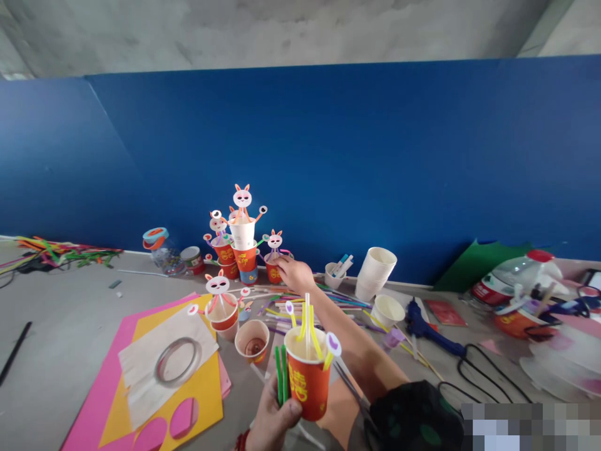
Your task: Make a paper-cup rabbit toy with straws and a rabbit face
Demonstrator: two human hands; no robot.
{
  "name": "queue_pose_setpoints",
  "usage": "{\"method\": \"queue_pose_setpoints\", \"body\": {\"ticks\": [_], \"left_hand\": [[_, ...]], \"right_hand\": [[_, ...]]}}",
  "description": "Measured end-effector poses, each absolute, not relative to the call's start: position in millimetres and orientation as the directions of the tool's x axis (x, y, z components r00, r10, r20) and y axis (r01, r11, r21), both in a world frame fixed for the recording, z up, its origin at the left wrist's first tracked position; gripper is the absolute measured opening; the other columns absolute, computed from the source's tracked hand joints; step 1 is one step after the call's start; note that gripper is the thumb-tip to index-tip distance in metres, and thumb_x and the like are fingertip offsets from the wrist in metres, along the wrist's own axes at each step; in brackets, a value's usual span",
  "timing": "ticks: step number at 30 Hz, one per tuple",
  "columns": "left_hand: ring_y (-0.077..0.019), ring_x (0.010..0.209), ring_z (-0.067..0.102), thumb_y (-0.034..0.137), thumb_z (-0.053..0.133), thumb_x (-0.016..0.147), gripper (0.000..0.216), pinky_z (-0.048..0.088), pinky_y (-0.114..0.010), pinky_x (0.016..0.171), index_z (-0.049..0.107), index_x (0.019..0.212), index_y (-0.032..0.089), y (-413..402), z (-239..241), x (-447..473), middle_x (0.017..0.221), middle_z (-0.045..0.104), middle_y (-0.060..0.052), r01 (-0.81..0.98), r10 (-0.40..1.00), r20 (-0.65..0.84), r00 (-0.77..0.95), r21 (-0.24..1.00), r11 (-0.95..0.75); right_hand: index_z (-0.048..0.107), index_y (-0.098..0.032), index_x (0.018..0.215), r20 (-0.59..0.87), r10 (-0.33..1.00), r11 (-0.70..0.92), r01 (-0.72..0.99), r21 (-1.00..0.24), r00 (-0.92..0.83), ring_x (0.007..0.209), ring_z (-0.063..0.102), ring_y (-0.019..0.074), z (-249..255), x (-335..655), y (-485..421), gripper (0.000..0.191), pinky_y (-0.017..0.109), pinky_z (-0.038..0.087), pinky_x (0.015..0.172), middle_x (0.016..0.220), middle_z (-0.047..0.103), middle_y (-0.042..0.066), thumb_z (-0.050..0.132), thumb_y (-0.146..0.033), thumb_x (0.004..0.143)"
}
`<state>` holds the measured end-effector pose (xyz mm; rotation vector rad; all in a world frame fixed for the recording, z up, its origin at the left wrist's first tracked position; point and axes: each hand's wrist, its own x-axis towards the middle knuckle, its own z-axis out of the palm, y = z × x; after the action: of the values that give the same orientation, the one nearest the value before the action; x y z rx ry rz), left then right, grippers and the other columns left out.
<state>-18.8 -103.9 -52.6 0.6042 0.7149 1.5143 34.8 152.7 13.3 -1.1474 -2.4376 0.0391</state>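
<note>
My left hand point(272, 413) is closed round a red paper cup point(307, 379) with yellow and white straws and small paper ovals sticking out of it; green straws point(280, 374) are pinned against the cup by my fingers. My right hand point(295, 272) reaches far forward to a small red cup figure with a pink bunny face point(274, 258), fingers curled at its side. That figure stands beside a stack of similar cup figures point(241, 241) against the blue wall.
Pink and yellow foam sheets point(141, 376) with a tape ring point(177, 361) lie front left. Another bunny cup point(221, 310) and an open cup point(252, 341) stand mid-table among loose straws. White cups point(375, 272), a blue glue gun point(422, 326) and a plastic bottle point(511, 275) sit at right.
</note>
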Motion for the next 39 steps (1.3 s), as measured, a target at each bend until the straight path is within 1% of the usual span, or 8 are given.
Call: {"method": "queue_pose_setpoints", "body": {"ticks": [4,7,11,14,18,23,31,39], "left_hand": [[-0.0275,0.088,0.067,0.050,0.088,0.056,0.063,0.051,-0.037,0.082,0.070,0.108,0.019,-104,-53,-20,0.090,0.073,-0.009,-0.665,0.997,-0.051,-0.055,0.747,0.002],[-0.0264,0.085,0.067,0.051,0.087,0.058,0.063,0.051,-0.036,0.080,0.070,0.109,0.018,-104,-53,-20,0.088,0.072,-0.009,-0.658,0.999,-0.051,-0.019,0.753,0.026],[-0.0234,0.081,0.066,0.048,0.087,0.060,0.058,0.051,-0.034,0.078,0.071,0.106,0.018,-105,-53,-19,0.084,0.072,-0.008,-0.657,0.999,-0.037,-0.027,0.754,0.010],[-0.0257,0.084,0.067,0.047,0.087,0.059,0.059,0.051,-0.037,0.081,0.071,0.108,0.018,-105,-53,-18,0.089,0.074,-0.009,-0.672,0.998,-0.047,-0.037,0.740,0.010],[-0.0301,0.091,0.068,0.049,0.087,0.059,0.060,0.050,-0.043,0.087,0.071,0.109,0.020,-103,-53,-17,0.094,0.075,-0.011,-0.682,0.999,-0.032,-0.032,0.731,0.002],[-0.0294,0.090,0.069,0.049,0.087,0.058,0.060,0.052,-0.039,0.083,0.071,0.107,0.019,-104,-55,-18,0.094,0.075,-0.012,-0.662,0.998,-0.041,-0.055,0.750,-0.006],[-0.0291,0.092,0.068,0.049,0.087,0.059,0.058,0.052,-0.037,0.082,0.071,0.106,0.019,-103,-48,-17,0.093,0.074,-0.011,-0.677,0.999,-0.037,-0.036,0.736,0.003],[-0.0238,0.082,0.067,0.046,0.089,0.058,0.072,0.052,-0.032,0.074,0.064,0.121,0.021,-105,-55,-19,0.091,0.073,-0.008,-0.685,0.996,-0.084,-0.027,0.727,0.043]], "right_hand": [[0.064,-0.024,0.114,0.484,0.738,0.636,0.725,-0.264,-0.470,0.098,0.065,0.0191,11,48,148,0.027,0.025,0.049,0.077,0.124,0.065,0.006,0.041,-0.023,0.098],[0.059,-0.016,0.119,0.552,0.750,0.594,0.738,-0.320,-0.365,0.098,0.063,0.0220,13,57,154,0.030,0.029,0.048,0.080,0.118,0.064,0.012,0.038,-0.020,0.097],[0.059,-0.015,0.120,0.600,0.720,0.629,0.695,-0.349,-0.350,0.103,0.059,0.0240,23,60,174,0.031,0.034,0.045,0.092,0.119,0.064,0.013,0.052,-0.020,0.090],[0.067,-0.019,0.109,0.605,0.686,0.685,0.639,-0.349,-0.404,0.102,0.059,0.0235,29,55,187,0.025,0.034,0.044,0.095,0.111,0.069,0.008,0.062,-0.021,0.084],[0.072,-0.021,0.094,0.611,0.694,0.685,0.609,-0.400,-0.379,0.094,0.061,0.0227,29,48,195,0.015,0.033,0.045,0.089,0.098,0.073,0.006,0.058,-0.021,0.087],[0.070,-0.021,0.101,0.604,0.753,0.617,0.600,-0.510,-0.261,0.089,0.064,0.0201,30,50,198,0.023,0.028,0.046,0.078,0.101,0.073,0.005,0.049,-0.028,0.093],[0.072,-0.022,0.086,0.514,0.832,0.530,0.569,-0.629,-0.207,0.066,0.063,0.0173,27,56,201,0.018,0.023,0.039,0.057,0.073,0.072,0.001,0.057,-0.033,0.087],[0.066,-0.019,0.088,0.470,0.871,0.473,0.511,-0.718,-0.145,0.062,0.064,0.0175,19,77,192,0.024,0.024,0.045,0.057,0.071,0.070,0.002,0.053,-0.038,0.088]]}}
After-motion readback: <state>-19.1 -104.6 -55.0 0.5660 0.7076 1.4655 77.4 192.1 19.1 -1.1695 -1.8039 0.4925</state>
